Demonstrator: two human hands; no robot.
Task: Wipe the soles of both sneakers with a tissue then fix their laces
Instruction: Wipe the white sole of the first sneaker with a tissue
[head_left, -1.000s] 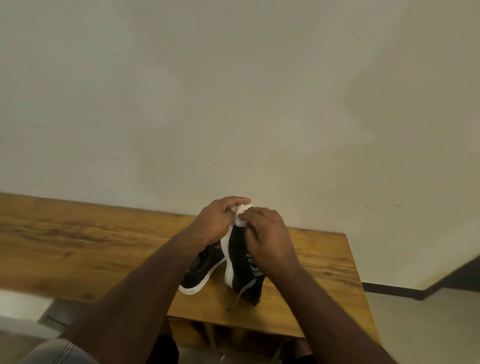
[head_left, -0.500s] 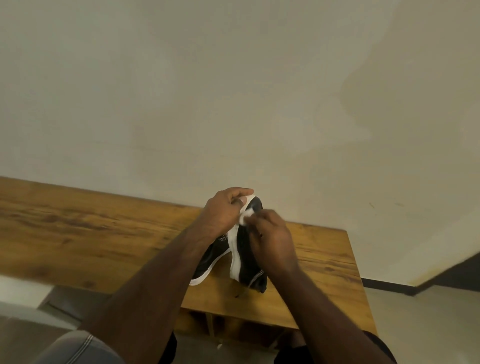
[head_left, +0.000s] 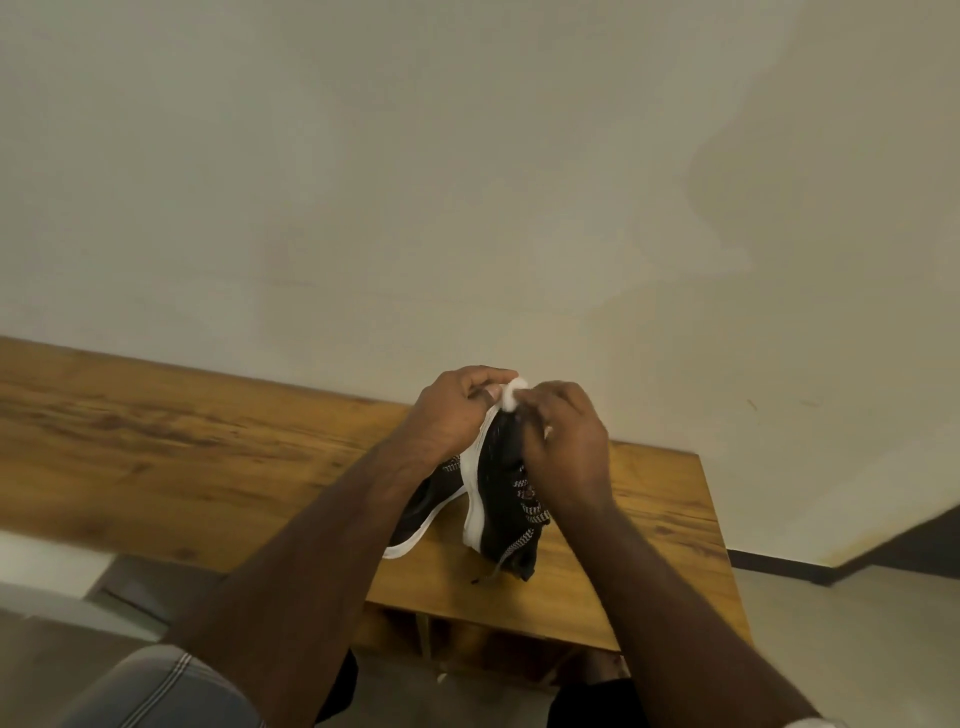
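Observation:
A black sneaker (head_left: 503, 488) with a white sole stands tipped on its heel on the wooden table (head_left: 156, 457), toe up. My left hand (head_left: 451, 415) grips its toe end from the left. My right hand (head_left: 566, 447) lies against the upper and pinches a small white tissue wad (head_left: 511, 393) at the sole's tip. Dotted laces hang loose near the tongue. The second black sneaker (head_left: 415, 519) lies on the table behind my left forearm, mostly hidden.
The table runs along a plain cream wall (head_left: 467, 182) and ends at its right edge (head_left: 717, 545). Grey floor (head_left: 857, 623) and a dark skirting strip lie to the right. My knee in grey cloth (head_left: 156, 691) shows bottom left.
The tissue in my right hand has slid up the sole to the toe tip. The sneaker stays upright in my left hand; the view has shifted slightly.

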